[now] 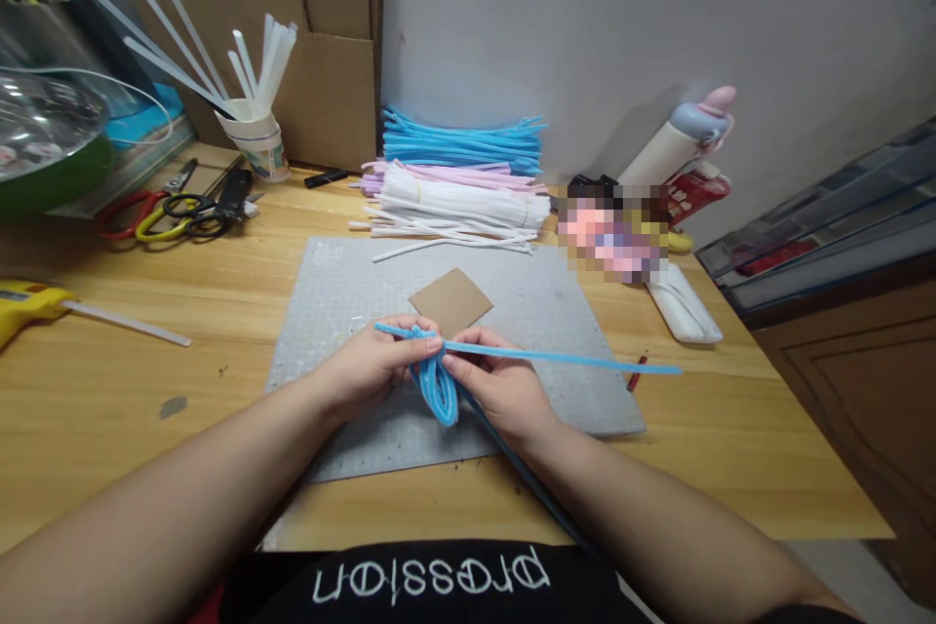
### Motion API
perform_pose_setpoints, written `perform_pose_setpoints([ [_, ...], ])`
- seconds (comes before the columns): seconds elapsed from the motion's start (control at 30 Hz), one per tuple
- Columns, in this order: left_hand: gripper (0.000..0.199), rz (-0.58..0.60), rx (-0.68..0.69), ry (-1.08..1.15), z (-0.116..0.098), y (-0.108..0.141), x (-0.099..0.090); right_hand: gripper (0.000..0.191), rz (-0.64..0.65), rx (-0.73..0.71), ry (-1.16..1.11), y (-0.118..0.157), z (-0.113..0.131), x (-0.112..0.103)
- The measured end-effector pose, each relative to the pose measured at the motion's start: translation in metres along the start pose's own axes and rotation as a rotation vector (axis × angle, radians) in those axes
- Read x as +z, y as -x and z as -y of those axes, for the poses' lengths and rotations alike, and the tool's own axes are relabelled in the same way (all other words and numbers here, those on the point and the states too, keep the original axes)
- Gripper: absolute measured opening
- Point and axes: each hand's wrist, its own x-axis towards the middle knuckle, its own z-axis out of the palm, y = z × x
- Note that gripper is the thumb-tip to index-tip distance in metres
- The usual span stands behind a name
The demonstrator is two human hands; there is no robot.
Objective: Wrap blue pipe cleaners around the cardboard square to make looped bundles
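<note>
The left hand (370, 361) is closed in a pinch, its thumb laid over a straight blue pipe cleaner (570, 358) where that stem crosses the gathered top of a looped blue bundle (441, 395); the right hand (508, 390) is closed too, its thumb against the loops just to the right of the crossing and its other fingers curled behind, their exact hold partly hidden. The straight stem's long axis runs crosswise, almost level, sloping slightly down to the right; only a short end sticks out past the left thumb, while the long free end passes above the right hand and out beyond it, so the right hand is the nearer to that end; the loops hang below the crossing, towards the person, and a darker blue strand (512, 453) trails from them under the right wrist. Beneath the hands lies a grey cutting mat (585, 312); a brown cardboard square (453, 300) rests on it just beyond the fingers, turned cornerwise; farther off, white pipe cleaners (468, 195), pink ones (497, 177) and a blue stack (460, 144) lie near the wall; to the left are a yellow glue gun (29, 307), scissors (165, 219) and a paper cup (255, 141) of white sticks.
</note>
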Motion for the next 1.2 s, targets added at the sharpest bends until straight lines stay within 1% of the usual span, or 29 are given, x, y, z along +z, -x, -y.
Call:
perform_pose_setpoints([
  [0.17,0.029,-0.010,0.034,-0.083,0.001,0.000,0.002,0.022,-0.045,-0.013,-0.063,0.003,0.000,0.006],
  [0.37,0.027,-0.012,0.086,-0.168,0.001,-0.001,0.000,0.019,-0.080,-0.038,0.038,0.005,0.001,0.005],
  [0.5,0.022,-0.020,0.123,-0.264,-0.001,0.000,-0.002,0.021,-0.057,-0.020,0.066,0.003,0.002,0.003],
  [0.57,0.022,-0.022,0.114,-0.252,-0.002,0.000,-0.002,0.020,-0.031,-0.029,0.087,0.003,0.003,0.001],
  [0.73,0.026,-0.005,0.041,-0.080,0.000,0.001,-0.003,0.015,0.073,-0.129,0.217,0.005,0.010,-0.004],
  [0.8,0.027,0.005,0.003,-0.047,-0.001,0.002,-0.003,0.011,0.113,-0.211,0.346,0.005,0.013,-0.008],
  [0.83,0.027,0.009,-0.020,-0.042,-0.001,0.002,-0.003,0.009,0.133,-0.288,0.446,0.005,0.014,-0.011],
  [0.87,0.027,0.010,-0.041,-0.042,-0.002,0.002,-0.003,0.006,0.151,-0.397,0.561,0.004,0.016,-0.014],
  [0.93,0.028,0.002,-0.077,-0.053,-0.004,0.003,-0.002,0.005,0.169,-0.675,0.797,0.000,0.018,-0.021],
  [1.0,0.028,-0.002,-0.111,-0.067,-0.006,0.003,-0.002,0.010,0.165,-0.942,0.985,-0.004,0.021,-0.027],
  [1.03,0.028,0.003,-0.127,-0.075,-0.007,0.003,-0.001,0.013,0.159,-1.037,1.054,-0.005,0.022,-0.029],
  [1.07,0.027,0.016,-0.147,-0.083,-0.008,0.004,-0.001,0.015,0.158,-1.097,1.106,-0.006,0.023,-0.031],
  [1.1,0.026,0.034,-0.167,-0.089,-0.009,0.005,0.000,0.016,0.179,-1.120,1.144,-0.006,0.024,-0.032],
  [1.13,0.026,0.057,-0.188,-0.095,-0.009,0.006,0.000,0.017,0.221,-1.107,1.167,-0.005,0.025,-0.034],
  [1.2,0.024,0.117,-0.233,-0.098,-0.011,0.009,0.002,0.017,0.344,-1.005,1.190,-0.003,0.026,-0.035],
])
